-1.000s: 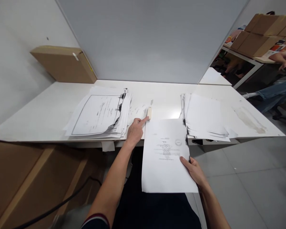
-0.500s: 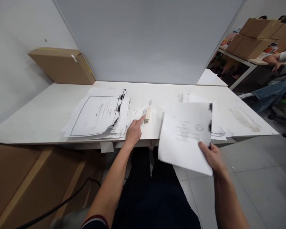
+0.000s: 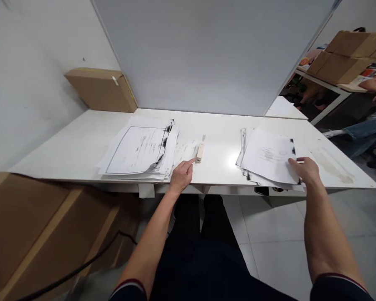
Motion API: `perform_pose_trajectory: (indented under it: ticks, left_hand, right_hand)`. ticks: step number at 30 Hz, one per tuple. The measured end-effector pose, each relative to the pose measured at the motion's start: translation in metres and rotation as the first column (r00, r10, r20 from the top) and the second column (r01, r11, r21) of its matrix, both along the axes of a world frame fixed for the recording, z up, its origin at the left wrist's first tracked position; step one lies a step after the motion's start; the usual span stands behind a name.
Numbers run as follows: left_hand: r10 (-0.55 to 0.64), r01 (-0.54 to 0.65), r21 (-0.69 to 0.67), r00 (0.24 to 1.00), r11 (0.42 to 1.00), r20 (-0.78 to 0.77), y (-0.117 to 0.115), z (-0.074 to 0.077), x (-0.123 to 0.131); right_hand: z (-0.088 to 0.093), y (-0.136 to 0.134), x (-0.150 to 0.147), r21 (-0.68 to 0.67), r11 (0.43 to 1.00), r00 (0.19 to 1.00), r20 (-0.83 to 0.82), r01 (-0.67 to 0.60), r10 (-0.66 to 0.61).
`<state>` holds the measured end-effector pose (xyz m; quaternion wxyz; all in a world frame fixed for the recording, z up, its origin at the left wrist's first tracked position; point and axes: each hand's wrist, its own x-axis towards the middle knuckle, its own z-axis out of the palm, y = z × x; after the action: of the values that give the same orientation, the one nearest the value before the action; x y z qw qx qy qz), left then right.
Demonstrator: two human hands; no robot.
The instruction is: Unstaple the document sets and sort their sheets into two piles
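My left hand [image 3: 181,175] rests at the table's front edge. Its index finger is stretched out to the near end of a small cream block [image 3: 200,153] with a dark mark on its end, and it holds nothing. At the right, my right hand [image 3: 306,170] pinches the right edge of a printed sheet of paper [image 3: 266,156] with black smudges along that side. This sheet lies over a loose pile of papers [image 3: 242,146]. To the left of my left hand is a thicker stack of papers [image 3: 134,146], its top sheet bordered in black.
The white table [image 3: 216,125] has dark marks near the block and a grey stain at right. A cardboard box [image 3: 102,90] leans at the back left, beside a grey panel [image 3: 194,54]. Another person's arm [image 3: 374,87] shows at the far right, near stacked cartons [image 3: 344,62].
My right hand has brought the sheet forward and down from in front of the table onto the right pile. My left hand stays by the cream block. The view has shifted slightly.
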<state>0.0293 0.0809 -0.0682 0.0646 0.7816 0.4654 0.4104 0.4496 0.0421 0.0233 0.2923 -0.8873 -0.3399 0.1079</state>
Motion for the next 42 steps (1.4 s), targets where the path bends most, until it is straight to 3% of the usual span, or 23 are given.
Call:
perform_pose_trajectory:
  ticks: [3,7,9,12,14,16,19,23,25,27,29,31,33,34,36,39,40,42]
  left_hand:
    - [-0.02,0.018,0.037,0.998,0.999,0.057,-0.01,0.002,0.001]
    - [0.023,-0.048,0.148,0.986,0.988,0.167,-0.036,0.006,-0.011]
    - [0.161,-0.217,0.236,0.959,0.947,0.234,-0.048,0.008,-0.026]
    - [0.442,-0.527,0.292,0.841,0.798,0.312,-0.055,0.014,-0.055]
    - [0.565,-0.615,0.272,0.788,0.74,0.245,-0.053,0.018,-0.073]
    - [0.62,-0.626,0.224,0.778,0.747,0.104,-0.047,0.022,-0.087]
    - [0.605,-0.592,0.16,0.795,0.79,-0.047,-0.04,0.024,-0.096]
    - [0.564,-0.55,0.214,0.826,0.807,-0.003,-0.042,0.031,-0.093]
    - [0.52,-0.51,0.263,0.854,0.819,0.034,-0.052,0.037,-0.084]
    - [0.432,-0.421,0.295,0.901,0.858,0.03,-0.067,0.043,-0.068]
    - [0.31,-0.295,0.293,0.951,0.91,-0.006,-0.086,0.045,-0.048]
    - [0.194,-0.181,0.275,0.981,0.944,-0.022,-0.107,0.043,-0.025]
    - [0.066,-0.05,0.226,0.996,0.973,-0.061,-0.128,0.037,-0.002]
    - [0.011,0.005,0.21,0.997,0.978,-0.076,-0.137,0.034,0.008]
    - [-0.09,0.106,0.159,0.99,0.982,-0.104,-0.153,0.028,0.023]
    - [-0.194,0.197,0.048,0.979,0.979,-0.06,-0.165,0.023,0.027]
    - [-0.176,0.176,0.012,0.984,0.984,-0.002,-0.165,0.021,0.021]
    - [-0.011,0.026,-0.092,0.986,0.995,0.164,-0.159,0.014,0.003]
  right_hand:
    - [-0.01,-0.003,-0.002,0.04,0.999,0.988,0.154,-0.001,-0.006]
    - [-0.027,-0.017,-0.025,0.107,0.983,0.942,0.318,-0.149,0.108]
    - [-0.036,-0.029,-0.048,0.194,0.947,0.922,0.341,-0.258,0.181]
    - [-0.053,-0.049,-0.099,0.319,0.861,0.904,0.298,-0.396,0.306]
    - [-0.066,-0.062,-0.137,0.342,0.815,0.884,0.192,-0.468,0.427]
    - [-0.08,-0.072,-0.175,0.375,0.765,0.843,0.103,-0.524,0.527]
    - [-0.095,-0.082,-0.22,0.397,0.676,0.74,0.013,-0.621,0.672]
    - [-0.098,-0.087,-0.255,0.418,0.567,0.588,-0.091,-0.71,0.804]
    - [-0.093,-0.087,-0.263,0.443,0.581,0.537,-0.234,-0.683,0.81]
    - [-0.086,-0.083,-0.267,0.485,0.649,0.461,-0.46,-0.586,0.759]
    - [-0.078,-0.078,-0.267,0.52,0.73,0.288,-0.689,-0.444,0.666]
    - [-0.073,-0.073,-0.265,0.527,0.782,0.074,-0.812,-0.333,0.579]
    - [-0.07,-0.07,-0.26,0.52,0.799,-0.014,-0.841,-0.302,0.541]
    - [-0.07,-0.069,-0.258,0.512,0.805,0.011,-0.842,-0.3,0.54]
    - [-0.072,-0.072,-0.251,0.478,0.825,0.157,-0.829,-0.301,0.537]
    - [-0.081,-0.082,-0.235,0.407,0.861,0.349,-0.793,-0.306,0.499]
    - [-0.084,-0.087,-0.228,0.386,0.869,0.363,-0.796,-0.31,0.484]
    - [-0.09,-0.097,-0.213,0.361,0.878,0.335,-0.824,-0.314,0.458]
